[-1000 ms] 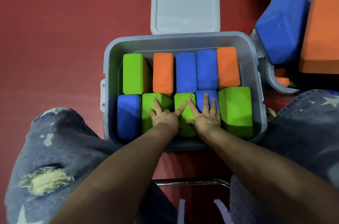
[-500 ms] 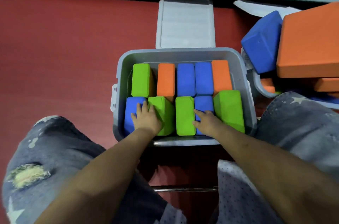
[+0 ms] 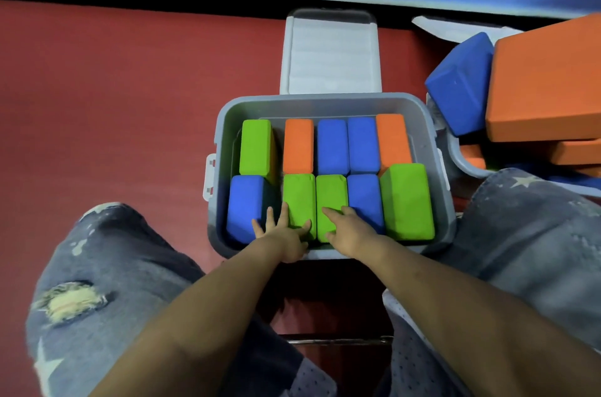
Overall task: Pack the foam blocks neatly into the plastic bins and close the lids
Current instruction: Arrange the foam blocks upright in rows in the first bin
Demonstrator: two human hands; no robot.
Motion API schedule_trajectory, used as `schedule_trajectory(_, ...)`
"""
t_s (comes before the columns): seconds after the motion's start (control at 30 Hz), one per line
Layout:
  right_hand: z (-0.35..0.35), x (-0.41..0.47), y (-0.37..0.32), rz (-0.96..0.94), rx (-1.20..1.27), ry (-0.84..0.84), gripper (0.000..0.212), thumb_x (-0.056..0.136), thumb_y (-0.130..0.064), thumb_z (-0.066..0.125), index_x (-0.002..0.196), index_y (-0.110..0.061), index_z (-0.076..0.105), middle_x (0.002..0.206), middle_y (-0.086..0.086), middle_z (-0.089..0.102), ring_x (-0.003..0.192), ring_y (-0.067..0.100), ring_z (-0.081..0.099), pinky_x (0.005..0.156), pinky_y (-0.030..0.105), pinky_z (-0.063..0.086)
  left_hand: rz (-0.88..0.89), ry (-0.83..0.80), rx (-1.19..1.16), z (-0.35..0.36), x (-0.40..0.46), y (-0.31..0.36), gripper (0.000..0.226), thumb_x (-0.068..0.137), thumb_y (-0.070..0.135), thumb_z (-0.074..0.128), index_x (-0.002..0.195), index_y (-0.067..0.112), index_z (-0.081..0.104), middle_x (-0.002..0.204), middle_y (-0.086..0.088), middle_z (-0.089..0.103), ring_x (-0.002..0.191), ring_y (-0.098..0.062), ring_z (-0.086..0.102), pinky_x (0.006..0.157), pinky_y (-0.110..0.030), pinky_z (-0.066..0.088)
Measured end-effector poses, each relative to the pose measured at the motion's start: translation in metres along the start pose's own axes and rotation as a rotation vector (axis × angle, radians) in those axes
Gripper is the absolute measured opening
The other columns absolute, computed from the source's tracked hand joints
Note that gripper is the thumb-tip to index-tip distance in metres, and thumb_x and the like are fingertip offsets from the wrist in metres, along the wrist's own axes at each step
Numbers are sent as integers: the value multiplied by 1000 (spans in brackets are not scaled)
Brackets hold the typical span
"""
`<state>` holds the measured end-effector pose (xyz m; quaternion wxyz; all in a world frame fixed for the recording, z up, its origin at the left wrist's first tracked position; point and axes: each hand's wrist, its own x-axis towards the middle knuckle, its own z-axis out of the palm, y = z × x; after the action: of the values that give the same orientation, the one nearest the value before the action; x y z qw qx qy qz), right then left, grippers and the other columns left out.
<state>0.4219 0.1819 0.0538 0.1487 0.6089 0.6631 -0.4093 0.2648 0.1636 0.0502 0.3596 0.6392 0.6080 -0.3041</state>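
both hands lie flat with fingers spread on the near row of foam blocks: left hand (image 3: 282,235) on a green block (image 3: 298,198) (touching the blue block (image 3: 245,204) too), right hand (image 3: 349,230) on the next green block (image 3: 331,198), inside the grey bin (image 3: 325,103).

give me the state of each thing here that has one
grey bin: open, ten foam blocks standing in two rows
lid: off, lying flat behind the bin
green block at near right: sits higher than its neighbours
left hand: fingers spread, on the near row
right hand: fingers relaxed, on the near row
second bin: open
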Motion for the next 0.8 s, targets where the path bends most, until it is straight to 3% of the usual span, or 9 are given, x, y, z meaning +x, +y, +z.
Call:
schedule_trajectory(0.07,-3,4,5,-18,-32,14,62,95,-25,49,149,-32,20,158,11,7,139,32,27,110,37,33,38,12,-75,-6,5,-1,53,97,44,38,147,48,18,158,-4,-22,146,-32,-14,114,-57,-2)
schedule_trajectory(0.13,-6,8,6,-48,-121,31,63,95,-24,48,150,-34,18,159,6,7,139,34,24,110,40,32,65,64,-255,-18,9,-8,54,96,33,43,148,38,28,161,-7,-3,147,-27,11,117,-42,17)
schedule_trajectory(0.2,-6,12,3,-104,-219,56,66,94,-21,47,149,-37,16,160,-1,3,142,30,16,112,43,29,70,110,-385,-26,12,-19,56,95,23,45,149,28,30,159,-5,17,140,-24,33,109,-30,32)
schedule_trajectory(0.23,-6,15,0,-138,-264,55,67,94,-19,47,149,-39,14,160,-4,-1,144,27,10,113,44,25,84,104,-390,-25,13,-24,59,95,20,46,150,25,27,160,-3,16,139,-23,34,108,-28,33)
schedule_trajectory(0.4,-9,34,-22,-208,-390,4,80,88,-5,47,150,-36,8,159,-10,-12,147,20,-6,117,48,11,136,-15,-187,-4,18,-30,77,91,9,42,153,24,-1,159,4,-17,148,-17,8,119,-37,12)
schedule_trajectory(0.63,-41,77,-44,-193,-367,77,81,85,1,44,152,-24,5,160,-5,-10,147,19,-3,118,44,10,166,-150,-206,-22,22,-32,69,94,3,33,153,21,2,159,-1,-16,148,-28,-4,118,-36,2)
schedule_trajectory(0.7,-47,89,-48,-184,-391,21,77,87,-2,43,152,-20,7,160,-2,-7,147,22,-1,119,46,13,186,-122,-332,-35,26,-38,56,98,5,34,152,16,21,160,-10,9,145,-24,21,111,-20,17)
schedule_trajectory(0.77,-49,97,-50,-153,-437,-81,72,89,-5,42,152,-17,8,160,0,-5,147,26,5,117,46,19,94,88,-593,-49,27,-43,43,98,11,40,140,13,48,133,-14,55,104,-19,60,79,-12,42)
schedule_trajectory(0.8,-48,99,-50,-135,-444,-112,71,90,-5,41,152,-17,8,160,0,-5,146,27,9,116,46,22,23,246,-697,-56,27,-47,40,97,13,41,134,13,55,118,-14,63,90,-22,62,71,-18,45)
